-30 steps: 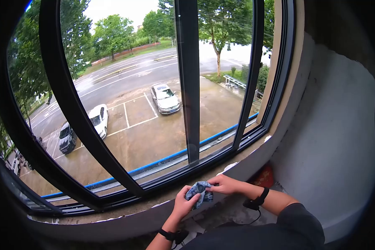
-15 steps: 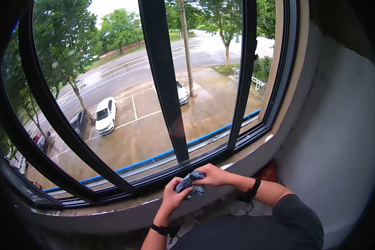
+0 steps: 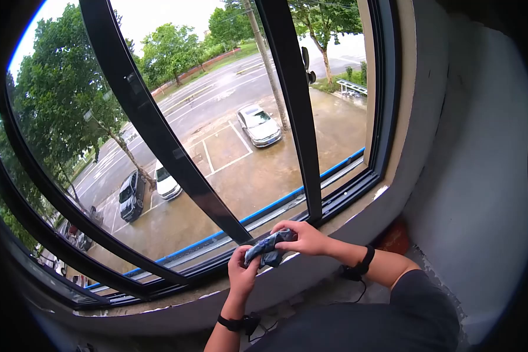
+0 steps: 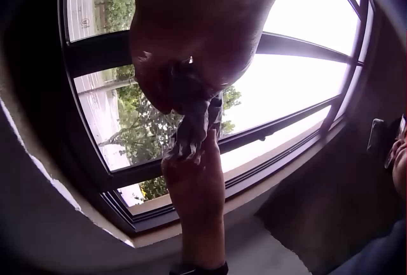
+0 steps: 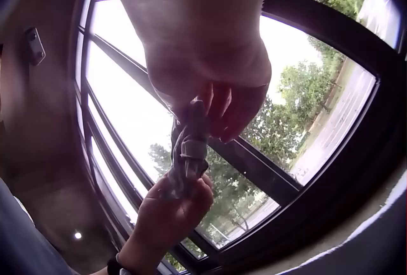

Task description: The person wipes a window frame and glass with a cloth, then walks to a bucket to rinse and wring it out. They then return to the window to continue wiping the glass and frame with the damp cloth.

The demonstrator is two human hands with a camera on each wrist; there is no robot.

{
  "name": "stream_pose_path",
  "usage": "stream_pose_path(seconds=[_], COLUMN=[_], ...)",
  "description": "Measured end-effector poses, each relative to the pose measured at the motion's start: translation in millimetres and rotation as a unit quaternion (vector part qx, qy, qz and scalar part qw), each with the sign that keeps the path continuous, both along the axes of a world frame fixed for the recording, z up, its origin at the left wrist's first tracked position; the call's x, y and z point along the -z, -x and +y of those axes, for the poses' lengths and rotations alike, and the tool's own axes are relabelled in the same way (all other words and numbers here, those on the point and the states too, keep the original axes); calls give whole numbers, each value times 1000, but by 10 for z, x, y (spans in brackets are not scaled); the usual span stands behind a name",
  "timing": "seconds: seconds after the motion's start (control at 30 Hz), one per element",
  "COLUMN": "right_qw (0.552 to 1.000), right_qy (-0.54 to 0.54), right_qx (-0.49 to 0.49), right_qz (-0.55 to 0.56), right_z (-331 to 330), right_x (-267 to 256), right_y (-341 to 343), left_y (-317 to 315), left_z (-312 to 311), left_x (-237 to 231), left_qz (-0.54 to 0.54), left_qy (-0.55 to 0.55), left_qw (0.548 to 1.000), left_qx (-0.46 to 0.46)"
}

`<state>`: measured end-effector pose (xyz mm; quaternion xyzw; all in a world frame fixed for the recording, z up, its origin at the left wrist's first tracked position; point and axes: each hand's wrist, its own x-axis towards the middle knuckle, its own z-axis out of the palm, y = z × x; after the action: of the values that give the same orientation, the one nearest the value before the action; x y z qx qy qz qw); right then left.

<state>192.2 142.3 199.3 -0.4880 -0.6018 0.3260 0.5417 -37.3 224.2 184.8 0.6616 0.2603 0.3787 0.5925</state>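
Observation:
A crumpled blue-grey cloth (image 3: 270, 253) is stretched between my two hands, in front of the window's lower frame. My left hand (image 3: 242, 274) grips its left end, thumb on the near side. The right hand (image 3: 308, 239) pinches the other end, with its fingers bent over the top. In the left wrist view the cloth (image 4: 193, 128) looks bunched into a narrow twist, and the right hand (image 4: 196, 192) holds it from below. From the right wrist, the left hand (image 5: 173, 214) is seen closed round the lower end of the cloth (image 5: 191, 148). Part of the cloth is hidden inside both hands.
A dark-framed window (image 3: 306, 146) with several upright bars stands before me. Below it runs a rough sill (image 3: 337, 220) with chipped white edges. At right is a grey wall (image 3: 481, 164), with a red object (image 3: 395, 236) low by its corner. Outside are parked cars and trees.
Both hands have risen a little toward the window with the cloth, which has gone from a loose bundle to a longer, narrower roll. The head view has shifted against the window.

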Motion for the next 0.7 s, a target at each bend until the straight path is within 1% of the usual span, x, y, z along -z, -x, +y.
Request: stream_pose_path(seconds=[0.03, 0.07, 0.1, 0.13, 0.17, 0.2, 0.23, 0.3, 0.33, 0.37, 0.43, 0.47, 0.5, 0.57, 0.6, 0.63, 0.7], right_qw=[1000, 999, 994, 994, 992, 988, 984, 982, 973, 963, 924, 871, 821, 770, 770, 781, 781], right_qy=[-4, -42, -78, -81, -65, -50, -57, -100, -138, -152, -265, -304, -409, -456, -469, -473, -484], right_qx=[3, 18, 32, 32, 46, 57, 77, 97, 119, 135, 207, 270, 283, 288, 252, 202, 163], right_qz=[6, -30, -66, -62, -97, -134, -150, -126, -145, -177, -184, -275, -279, -342, -351, -355, -359], right_z=[-5, -11, -25, -36, -36, -39, -49, -31, -15, -38, 9, -16, -3, -47, -31, 10, 93], right_x=[20, 25, -3, -45, -109, -194, -321, -510, -630, -774, -951, -1028, -1136, -1173, -1187, -1215, -1341], right_y=[-29, -58, -80, -108, -153, -192, -210, -255, -288, -338, -407, -453, -467, -477, -448, -417, -351], left_y=[-29, -28, -65, -116, -168, -192, -197, -253, -291, -342, -442, -508, -574, -711, -780, -861, -993], left_z=[-16, -29, -13, 7, 27, 2, 68, 90, 86, 120, 227, 248, 265, 299, 325, 350, 317], left_x=[-28, -85, -129, -186, -251, -368, -413, -641, -788, -890, -1099, -1205, -1296, -1483, -1555, -1620, -1780], left_qz=[-5, 25, 29, 29, 27, -4, 7, 8, 11, -17, -25, -49, -58, -88, -98, -109, -127], left_qy=[-34, -34, -37, -102, -167, -95, -132, -239, -249, -254, -300, -294, -306, -327, -330, -339, -355], left_qw=[999, 999, 999, 994, 985, 995, 991, 971, 968, 967, 952, 951, 943, 929, 924, 920, 917], left_qx=[-11, -5, -4, -18, -32, -4, 21, 17, 8, -6, -55, -79, -119, -151, -164, -161, -130])
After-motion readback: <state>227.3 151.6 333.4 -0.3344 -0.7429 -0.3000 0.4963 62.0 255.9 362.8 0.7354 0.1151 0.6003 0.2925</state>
